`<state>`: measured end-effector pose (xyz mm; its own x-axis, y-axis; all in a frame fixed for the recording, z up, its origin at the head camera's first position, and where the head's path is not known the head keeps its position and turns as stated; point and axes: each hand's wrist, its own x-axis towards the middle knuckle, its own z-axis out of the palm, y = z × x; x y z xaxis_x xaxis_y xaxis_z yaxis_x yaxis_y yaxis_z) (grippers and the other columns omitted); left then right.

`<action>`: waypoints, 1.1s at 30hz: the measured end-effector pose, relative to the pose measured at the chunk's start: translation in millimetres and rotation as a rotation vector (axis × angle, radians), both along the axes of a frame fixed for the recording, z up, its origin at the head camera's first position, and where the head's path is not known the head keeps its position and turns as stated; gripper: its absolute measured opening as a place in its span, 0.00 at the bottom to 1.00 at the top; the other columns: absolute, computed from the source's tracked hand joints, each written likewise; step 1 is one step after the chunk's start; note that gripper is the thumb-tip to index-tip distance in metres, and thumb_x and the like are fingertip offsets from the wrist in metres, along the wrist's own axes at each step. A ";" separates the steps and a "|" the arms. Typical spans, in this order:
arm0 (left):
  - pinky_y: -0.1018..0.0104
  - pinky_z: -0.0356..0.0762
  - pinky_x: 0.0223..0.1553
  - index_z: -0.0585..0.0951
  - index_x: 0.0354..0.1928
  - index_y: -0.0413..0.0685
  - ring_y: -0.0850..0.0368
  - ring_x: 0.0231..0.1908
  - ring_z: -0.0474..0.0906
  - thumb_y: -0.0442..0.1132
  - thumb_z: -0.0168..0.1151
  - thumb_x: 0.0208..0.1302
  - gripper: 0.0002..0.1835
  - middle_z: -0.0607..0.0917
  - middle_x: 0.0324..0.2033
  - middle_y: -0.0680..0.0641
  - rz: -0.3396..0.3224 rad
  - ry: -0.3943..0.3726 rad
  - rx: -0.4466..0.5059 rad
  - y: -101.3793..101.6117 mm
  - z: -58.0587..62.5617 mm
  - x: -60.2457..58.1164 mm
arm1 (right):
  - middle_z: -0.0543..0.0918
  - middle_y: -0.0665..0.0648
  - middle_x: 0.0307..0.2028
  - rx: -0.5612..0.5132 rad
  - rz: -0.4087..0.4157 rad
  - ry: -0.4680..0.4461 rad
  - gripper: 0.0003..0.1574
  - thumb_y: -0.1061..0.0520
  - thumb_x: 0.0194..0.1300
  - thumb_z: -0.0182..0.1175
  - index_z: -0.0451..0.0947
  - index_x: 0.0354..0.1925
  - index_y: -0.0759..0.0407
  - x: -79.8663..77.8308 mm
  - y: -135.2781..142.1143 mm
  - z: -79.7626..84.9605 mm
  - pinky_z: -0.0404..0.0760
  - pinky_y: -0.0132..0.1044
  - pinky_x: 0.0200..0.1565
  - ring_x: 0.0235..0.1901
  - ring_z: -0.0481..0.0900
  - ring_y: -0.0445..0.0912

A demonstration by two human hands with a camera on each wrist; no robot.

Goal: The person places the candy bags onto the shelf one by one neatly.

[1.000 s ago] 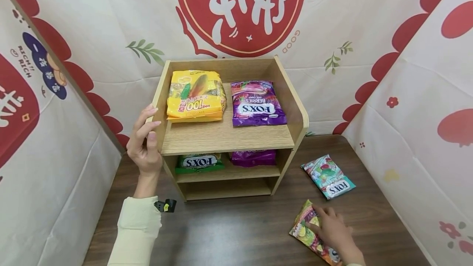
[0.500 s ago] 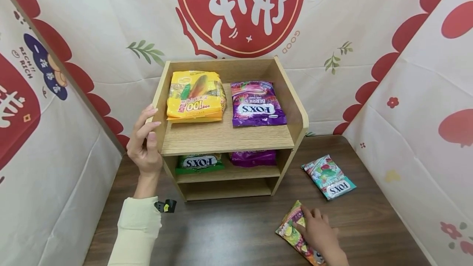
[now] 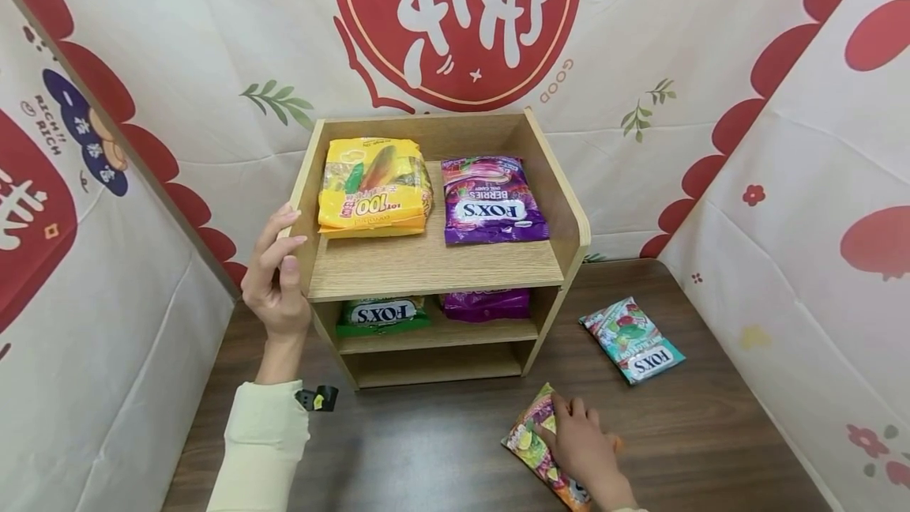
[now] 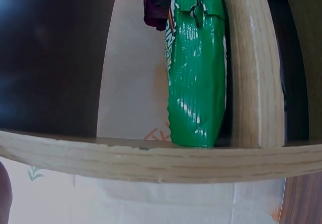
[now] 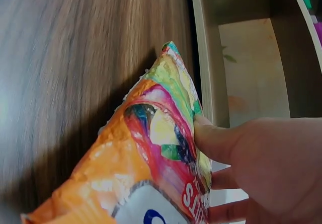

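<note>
My right hand (image 3: 584,449) holds an orange and yellow-green bag of candy (image 3: 535,445) by its sides, over the table's front right. In the right wrist view, the thumb presses one edge of the candy bag (image 5: 156,128), fingers behind it. On the left, my left hand (image 3: 277,291) grips the front edge of the side panel of a small wooden shelf (image 3: 434,271). The top board carries a yellow candy bag (image 3: 373,192) and a purple candy bag (image 3: 494,200). Below lie a green candy bag (image 3: 384,316) and another purple candy bag (image 3: 486,305), partly hidden by the top board.
A teal candy bag (image 3: 633,340) lies on the dark wooden table (image 3: 419,449), right of the shelf. Printed cloth walls (image 3: 618,172) enclose the table at the back and both sides. The shelf's lowest board (image 3: 437,366) sits close above the tabletop.
My right hand has moved left across the table with the orange and yellow-green candy bag, bringing it nearer the shelf. The left hand has stayed on the shelf's side panel.
</note>
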<state>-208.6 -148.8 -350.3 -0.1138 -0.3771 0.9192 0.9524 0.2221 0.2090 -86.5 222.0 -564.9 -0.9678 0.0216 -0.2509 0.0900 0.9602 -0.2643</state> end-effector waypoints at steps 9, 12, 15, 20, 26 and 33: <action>0.40 0.71 0.54 0.78 0.29 0.28 0.33 0.47 0.77 0.47 0.59 0.65 0.22 0.81 0.38 0.28 0.003 -0.001 -0.005 -0.8 -1.2 0.2 | 0.71 0.65 0.50 0.009 0.031 0.018 0.41 0.35 0.64 0.56 0.67 0.65 0.60 -1.1 -25.4 3.4 0.69 0.69 0.32 0.49 0.68 0.64; 0.40 0.72 0.54 0.78 0.29 0.28 0.33 0.47 0.77 0.47 0.59 0.65 0.22 0.81 0.38 0.28 0.006 -0.002 -0.006 -1.2 -1.0 0.0 | 0.71 0.64 0.50 0.011 0.046 0.021 0.40 0.37 0.65 0.56 0.67 0.65 0.60 -1.4 -34.0 3.7 0.70 0.66 0.31 0.49 0.69 0.63; 0.40 0.71 0.54 0.78 0.29 0.28 0.33 0.47 0.77 0.47 0.59 0.65 0.23 0.81 0.38 0.28 0.005 -0.007 -0.012 -1.5 -0.7 0.1 | 0.71 0.63 0.49 0.026 0.065 0.028 0.39 0.37 0.65 0.57 0.68 0.65 0.59 -1.9 -41.5 2.8 0.71 0.64 0.29 0.48 0.69 0.62; 0.41 0.72 0.54 0.78 0.29 0.28 0.34 0.48 0.77 0.48 0.58 0.65 0.23 0.82 0.38 0.28 0.015 -0.018 -0.021 -1.8 -0.5 2.0 | 0.72 0.63 0.49 0.031 0.102 0.045 0.37 0.39 0.65 0.58 0.69 0.63 0.59 -3.9 -50.2 1.3 0.73 0.66 0.31 0.50 0.69 0.62; 0.40 0.71 0.54 0.77 0.29 0.28 0.34 0.48 0.77 0.48 0.58 0.65 0.23 0.82 0.39 0.28 0.014 -0.015 -0.021 -3.3 -0.3 1.3 | 0.73 0.64 0.52 -0.069 0.204 0.030 0.34 0.46 0.66 0.59 0.67 0.65 0.60 -8.6 -48.0 7.7 0.75 0.65 0.36 0.53 0.69 0.65; 0.39 0.70 0.55 0.77 0.29 0.28 0.33 0.48 0.77 0.47 0.58 0.65 0.23 0.81 0.39 0.27 -0.003 -0.004 -0.028 -3.6 -0.4 -0.5 | 0.73 0.64 0.53 -0.233 0.400 0.033 0.37 0.53 0.61 0.66 0.68 0.65 0.62 -17.7 -14.4 16.9 0.76 0.59 0.48 0.53 0.71 0.65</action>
<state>-209.1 -152.4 -350.7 -0.1184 -0.3509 0.9289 0.9522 0.2251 0.2064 -104.2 207.6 -547.9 -0.8962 -0.4080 -0.1740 -0.2869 0.8324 -0.4742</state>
